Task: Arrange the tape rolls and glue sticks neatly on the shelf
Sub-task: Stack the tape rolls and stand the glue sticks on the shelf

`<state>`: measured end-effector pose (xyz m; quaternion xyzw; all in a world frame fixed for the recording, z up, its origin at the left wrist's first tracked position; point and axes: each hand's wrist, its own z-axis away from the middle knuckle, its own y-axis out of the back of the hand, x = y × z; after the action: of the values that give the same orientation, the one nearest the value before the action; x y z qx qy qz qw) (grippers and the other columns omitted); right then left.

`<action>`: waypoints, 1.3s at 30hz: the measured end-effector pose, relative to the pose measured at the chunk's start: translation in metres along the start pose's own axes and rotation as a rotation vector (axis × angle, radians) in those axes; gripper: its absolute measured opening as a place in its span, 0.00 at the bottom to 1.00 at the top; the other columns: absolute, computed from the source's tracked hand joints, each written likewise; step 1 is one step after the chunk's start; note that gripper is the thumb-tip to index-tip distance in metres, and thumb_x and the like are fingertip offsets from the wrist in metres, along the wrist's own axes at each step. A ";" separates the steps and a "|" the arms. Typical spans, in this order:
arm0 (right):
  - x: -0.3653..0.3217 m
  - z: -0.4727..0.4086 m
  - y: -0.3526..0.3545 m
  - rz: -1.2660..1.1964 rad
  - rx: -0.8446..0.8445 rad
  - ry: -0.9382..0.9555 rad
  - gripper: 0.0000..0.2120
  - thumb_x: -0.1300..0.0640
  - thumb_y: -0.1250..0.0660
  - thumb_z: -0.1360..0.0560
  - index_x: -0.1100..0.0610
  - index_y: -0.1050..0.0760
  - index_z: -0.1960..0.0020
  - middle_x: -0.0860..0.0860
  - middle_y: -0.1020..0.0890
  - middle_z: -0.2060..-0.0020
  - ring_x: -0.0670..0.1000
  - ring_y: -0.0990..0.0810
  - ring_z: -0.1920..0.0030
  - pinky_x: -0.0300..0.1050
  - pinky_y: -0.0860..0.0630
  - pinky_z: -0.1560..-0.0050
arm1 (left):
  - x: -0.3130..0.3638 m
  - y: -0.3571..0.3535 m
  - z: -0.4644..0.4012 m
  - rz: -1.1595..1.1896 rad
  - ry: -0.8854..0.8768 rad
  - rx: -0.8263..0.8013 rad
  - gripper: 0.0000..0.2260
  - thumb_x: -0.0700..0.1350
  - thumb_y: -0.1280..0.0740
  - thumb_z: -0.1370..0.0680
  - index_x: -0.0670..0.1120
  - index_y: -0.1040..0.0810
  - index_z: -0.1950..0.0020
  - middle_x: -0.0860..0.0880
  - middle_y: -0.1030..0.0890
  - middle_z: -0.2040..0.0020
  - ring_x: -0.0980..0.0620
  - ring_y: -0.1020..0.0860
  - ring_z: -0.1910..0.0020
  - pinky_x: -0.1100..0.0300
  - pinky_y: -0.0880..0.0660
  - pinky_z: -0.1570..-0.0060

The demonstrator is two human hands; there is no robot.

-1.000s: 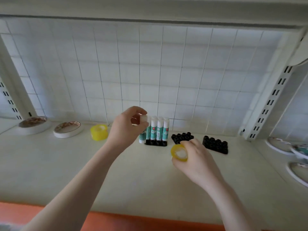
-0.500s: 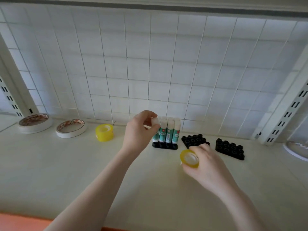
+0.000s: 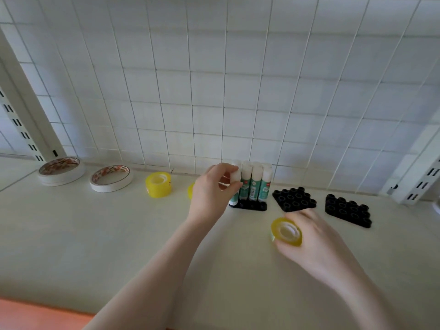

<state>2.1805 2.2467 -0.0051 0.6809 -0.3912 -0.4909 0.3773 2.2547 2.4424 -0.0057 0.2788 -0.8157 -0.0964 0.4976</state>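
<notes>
My left hand (image 3: 214, 186) pinches the upright end glue stick (image 3: 236, 181); its holder (image 3: 248, 206) sits directly below, I think. My right hand (image 3: 309, 241) grips yellow tape (image 3: 287, 232).

Looks like a shop display: a pale shelf (image 3: 95, 246) backed by wire grid (image 3: 238, 91), slotted uprights (image 3: 23, 129), stationery laid out.

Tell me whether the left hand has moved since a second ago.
No. The left hand still pinches the leftmost glue stick standing in the black holder; only the camera has shifted.
</notes>
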 end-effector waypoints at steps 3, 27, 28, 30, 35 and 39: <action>0.000 0.000 -0.001 0.010 -0.004 0.009 0.20 0.45 0.32 0.30 0.50 0.27 0.41 0.45 0.28 0.47 0.47 0.27 0.48 0.40 0.31 0.50 | -0.001 -0.001 0.000 -0.015 -0.028 0.008 0.11 0.39 0.28 0.29 0.45 0.20 0.48 0.53 0.21 0.56 0.55 0.22 0.59 0.64 0.25 0.56; -0.001 0.005 0.005 0.001 0.039 0.010 0.17 0.44 0.34 0.30 0.52 0.26 0.45 0.46 0.30 0.52 0.49 0.27 0.52 0.43 0.30 0.53 | 0.015 0.011 -0.003 -0.327 -0.100 -0.083 0.15 0.47 0.29 0.28 0.49 0.26 0.43 0.56 0.27 0.54 0.57 0.27 0.59 0.58 0.26 0.57; -0.002 0.005 0.006 0.004 0.047 0.020 0.17 0.44 0.34 0.30 0.52 0.26 0.46 0.46 0.30 0.53 0.49 0.27 0.53 0.42 0.30 0.54 | 0.016 0.013 -0.004 -0.333 -0.090 -0.085 0.16 0.48 0.29 0.28 0.50 0.26 0.43 0.56 0.26 0.54 0.56 0.27 0.59 0.58 0.26 0.57; -0.005 0.005 0.009 0.000 0.063 0.051 0.17 0.44 0.34 0.30 0.51 0.27 0.45 0.46 0.31 0.53 0.48 0.27 0.52 0.41 0.31 0.55 | 0.019 0.018 -0.002 -0.349 -0.076 -0.065 0.16 0.49 0.28 0.28 0.50 0.26 0.43 0.55 0.26 0.54 0.56 0.26 0.58 0.57 0.25 0.57; -0.013 0.000 0.018 -0.078 0.071 0.121 0.18 0.44 0.34 0.30 0.50 0.27 0.42 0.46 0.30 0.51 0.49 0.27 0.50 0.41 0.31 0.53 | 0.020 0.043 0.010 -0.466 -0.059 0.036 0.13 0.47 0.30 0.26 0.48 0.24 0.43 0.51 0.23 0.51 0.50 0.24 0.53 0.55 0.26 0.56; -0.027 -0.009 0.022 -0.153 0.060 0.163 0.15 0.46 0.33 0.30 0.50 0.26 0.47 0.45 0.28 0.52 0.48 0.27 0.50 0.42 0.31 0.53 | 0.010 0.072 0.026 -0.562 -0.032 0.052 0.11 0.47 0.31 0.26 0.49 0.24 0.45 0.51 0.22 0.49 0.50 0.24 0.49 0.58 0.29 0.57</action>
<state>2.1797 2.2635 0.0266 0.7574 -0.3209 -0.4492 0.3486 2.2028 2.4932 0.0211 0.5051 -0.7164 -0.2141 0.4312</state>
